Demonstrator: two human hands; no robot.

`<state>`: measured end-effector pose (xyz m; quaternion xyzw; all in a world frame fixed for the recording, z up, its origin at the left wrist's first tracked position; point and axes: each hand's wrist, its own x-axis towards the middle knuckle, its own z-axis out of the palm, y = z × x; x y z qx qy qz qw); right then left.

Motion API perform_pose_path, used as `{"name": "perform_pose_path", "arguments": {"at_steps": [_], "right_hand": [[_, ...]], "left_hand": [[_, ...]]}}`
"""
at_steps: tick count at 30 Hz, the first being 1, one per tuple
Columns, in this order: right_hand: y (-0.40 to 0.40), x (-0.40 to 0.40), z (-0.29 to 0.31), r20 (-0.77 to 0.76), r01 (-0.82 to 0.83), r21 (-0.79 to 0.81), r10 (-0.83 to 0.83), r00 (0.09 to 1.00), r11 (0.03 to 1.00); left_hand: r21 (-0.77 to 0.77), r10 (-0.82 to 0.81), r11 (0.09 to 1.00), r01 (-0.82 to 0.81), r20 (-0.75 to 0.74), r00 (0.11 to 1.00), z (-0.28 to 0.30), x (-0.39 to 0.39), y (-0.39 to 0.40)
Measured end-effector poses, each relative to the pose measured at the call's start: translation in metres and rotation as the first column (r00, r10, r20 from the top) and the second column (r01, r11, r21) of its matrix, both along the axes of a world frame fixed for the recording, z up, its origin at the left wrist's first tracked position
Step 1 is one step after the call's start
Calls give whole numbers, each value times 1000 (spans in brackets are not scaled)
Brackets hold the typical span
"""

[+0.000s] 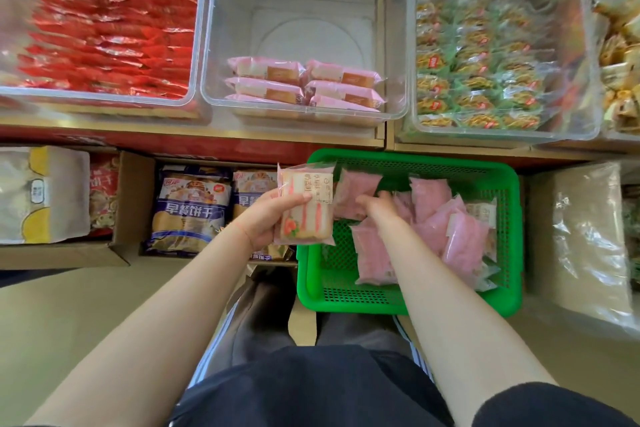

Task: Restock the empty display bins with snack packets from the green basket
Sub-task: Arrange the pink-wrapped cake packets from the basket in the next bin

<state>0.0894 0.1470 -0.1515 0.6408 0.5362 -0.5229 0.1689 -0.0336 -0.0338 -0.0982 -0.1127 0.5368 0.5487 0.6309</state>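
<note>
Dark clothing [311,388] fills the bottom of the frame, and two bare forearms reach forward from it toward the middle. At centre, the left hand [266,218] holds a snack packet [306,206] upright, thumb across its printed face and fingers curled behind, just over the left rim of the green basket [408,302]. Beside it the right hand [375,203] is down inside the basket, fingers closing on a pink packet [355,196]; whether it is firmly gripped or only touched I cannot tell. More pink packets [446,229] lie loose across the basket's centre and right side, so plenty of stock remains. Directly above in the frame sits the clear bin [304,28], holding a short double row of pink packets [304,85] at its near edge and bare floor behind them. By my reading this is the gathering step: one packet in hand, a second being collected. The next move would call for lifting both up over the bin's front wall and laying them behind the existing rows, aligned the same way. Flanking bins are full: red packets [104,21] at upper left, yellow-green ones [481,59] at upper right. Cardboard boxes of biscuit bags [192,208] sit at mid-left.
</note>
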Motion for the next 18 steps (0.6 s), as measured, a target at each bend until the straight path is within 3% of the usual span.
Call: {"name": "perform_pose_path", "arguments": {"at_steps": [11,18], "right_hand": [[-12,-16,-20,45,-225,58,223,974,973],[-18,-8,26,-154,-185,56,192,969,981]], "left_hand": [[-87,122,989,-120,23,992,-20,-5,-7],[-177,100,978,-108,-50,994,-11,-19,-15]]}}
